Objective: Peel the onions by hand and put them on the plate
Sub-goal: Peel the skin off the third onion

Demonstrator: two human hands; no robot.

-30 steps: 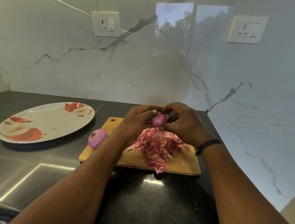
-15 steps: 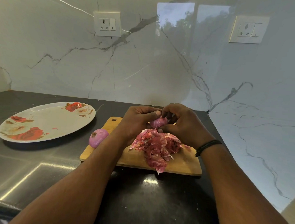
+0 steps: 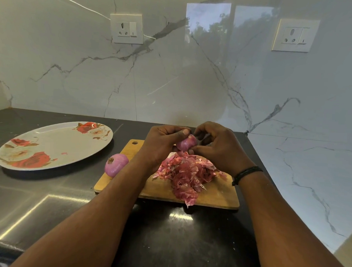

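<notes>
A small red onion (image 3: pixel 186 143) is being gripped by both hands, left hand (image 3: pixel 162 146) and right hand (image 3: pixel 216 148), above the cutting board (image 3: pixel 215 193); the floral plate (image 3: pixel 49 146) is lying well left, nearer the left hand

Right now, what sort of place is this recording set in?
Most likely a home kitchen counter: a dark worktop against a marble-look wall with a socket, a wooden cutting board heaped with onion skins, and a flowered plate nearby.
</notes>
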